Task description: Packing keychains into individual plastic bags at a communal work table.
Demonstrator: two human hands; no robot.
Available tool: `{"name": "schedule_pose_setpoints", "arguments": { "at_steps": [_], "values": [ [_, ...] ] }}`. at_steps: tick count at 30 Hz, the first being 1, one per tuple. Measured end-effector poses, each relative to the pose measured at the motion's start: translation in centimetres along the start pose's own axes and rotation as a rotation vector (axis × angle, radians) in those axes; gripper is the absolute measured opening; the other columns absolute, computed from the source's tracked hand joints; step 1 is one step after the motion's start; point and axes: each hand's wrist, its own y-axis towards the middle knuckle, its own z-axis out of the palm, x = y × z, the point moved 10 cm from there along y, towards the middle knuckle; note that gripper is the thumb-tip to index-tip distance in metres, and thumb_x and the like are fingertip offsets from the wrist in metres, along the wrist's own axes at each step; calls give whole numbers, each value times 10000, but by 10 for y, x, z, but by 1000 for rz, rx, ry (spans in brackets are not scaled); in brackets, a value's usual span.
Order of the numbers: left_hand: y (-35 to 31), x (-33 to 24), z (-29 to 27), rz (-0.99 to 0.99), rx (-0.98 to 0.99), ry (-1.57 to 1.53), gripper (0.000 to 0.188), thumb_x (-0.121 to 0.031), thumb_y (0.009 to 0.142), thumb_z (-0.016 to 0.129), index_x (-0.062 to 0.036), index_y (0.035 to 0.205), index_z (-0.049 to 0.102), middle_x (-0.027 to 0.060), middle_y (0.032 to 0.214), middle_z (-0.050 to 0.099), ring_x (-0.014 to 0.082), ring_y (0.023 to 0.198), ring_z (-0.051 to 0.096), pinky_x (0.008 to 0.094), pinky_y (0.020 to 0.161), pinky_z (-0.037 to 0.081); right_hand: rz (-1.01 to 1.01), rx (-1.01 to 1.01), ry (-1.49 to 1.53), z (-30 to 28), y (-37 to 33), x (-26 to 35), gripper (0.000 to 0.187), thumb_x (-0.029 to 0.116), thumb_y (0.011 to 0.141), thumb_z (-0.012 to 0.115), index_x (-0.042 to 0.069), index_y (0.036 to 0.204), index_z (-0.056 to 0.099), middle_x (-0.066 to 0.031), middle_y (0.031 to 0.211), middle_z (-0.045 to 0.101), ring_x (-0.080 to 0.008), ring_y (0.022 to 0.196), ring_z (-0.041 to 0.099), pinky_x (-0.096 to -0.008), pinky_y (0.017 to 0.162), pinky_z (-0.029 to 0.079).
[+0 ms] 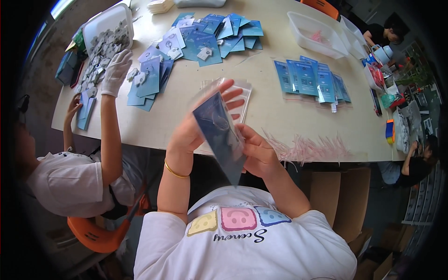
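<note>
In front of my chest a dark blue card (213, 123) with a metal ring on its face is tilted in the air; clear film seems to be about it. My right hand (260, 151) pinches its lower right edge between thumb and fingers. Behind the card, my left hand (185, 133) is open with its fingers spread, partly hidden by it; whether the palm presses on the card I cannot tell. Beyond my fingers lies a stack of clear plastic bags (243, 95). A loose bunch of pale pink strips (312, 148) lies by the table's near edge, right of my right hand.
Blue cards with keyrings (205, 52) are heaped at the far middle, bagged cards (305, 79) to the right. A white tub (317, 39) stands behind those. At left, a co-worker's gloved hand (116, 72) is over grey pieces (100, 53) spilling from a white bin (126, 21).
</note>
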Motion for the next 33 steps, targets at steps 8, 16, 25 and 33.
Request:
{"name": "schedule_pose_setpoints", "arguments": {
  "at_steps": [8, 16, 25, 33],
  "values": [
    [-8, -37, -19, 86, -312, 240, 482, -237, 837, 678, 48, 1196, 528, 166, 1099, 621, 180, 963, 622, 295, 843, 485, -308, -242, -916, -9, -2, 52, 389, 139, 922, 494, 32, 1271, 359, -49, 871, 611, -72, 737, 560, -209, 615, 448],
    [-18, -28, -52, 114, -509, -120, 122, -28, 842, 628, -3, 961, 626, 69, 925, 673, 110, 822, 636, 249, 733, 499, -245, -143, -615, -17, -4, 31, 223, 101, 884, 588, -28, 1061, 542, -94, 899, 646, -123, 734, 621, -230, 571, 502],
    [-16, 2, -14, -103, -316, -121, 233, -43, 827, 651, 6, 1047, 591, 70, 995, 653, 124, 864, 631, 261, 765, 496, -503, -361, -516, -17, 7, 54, 181, 22, 842, 641, -8, 987, 538, -82, 832, 638, -109, 696, 613, -238, 591, 519],
    [-8, 18, -44, -93, -353, -97, 253, -114, 841, 663, 7, 1050, 588, 67, 970, 656, 123, 849, 632, 262, 754, 503, -381, -409, -310, -40, 5, 78, 343, 227, 912, 538, 21, 1185, 512, -66, 1001, 605, -149, 844, 602, -234, 623, 482]
  ]
}}
